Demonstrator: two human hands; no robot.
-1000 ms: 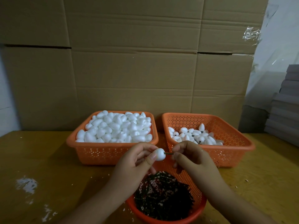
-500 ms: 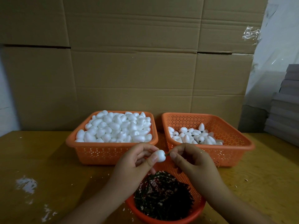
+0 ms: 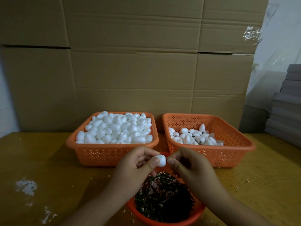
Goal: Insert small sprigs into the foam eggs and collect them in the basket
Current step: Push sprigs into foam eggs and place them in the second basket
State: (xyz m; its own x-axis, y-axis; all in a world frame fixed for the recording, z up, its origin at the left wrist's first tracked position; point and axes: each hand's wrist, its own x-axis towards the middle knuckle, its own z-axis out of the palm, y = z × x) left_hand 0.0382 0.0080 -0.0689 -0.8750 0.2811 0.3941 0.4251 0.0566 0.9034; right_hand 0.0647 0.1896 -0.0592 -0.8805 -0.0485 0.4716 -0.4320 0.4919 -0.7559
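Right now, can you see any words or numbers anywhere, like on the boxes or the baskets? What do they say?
None: no word, number, label or sign can be read anywhere in this picture.
The cardboard boxes are plain brown, with no print showing.
The three orange baskets carry only punched hole patterns.
The foam egg between the left hand and right hand is blank white.

No writing, label, brand, number or sign can be read on anything in view
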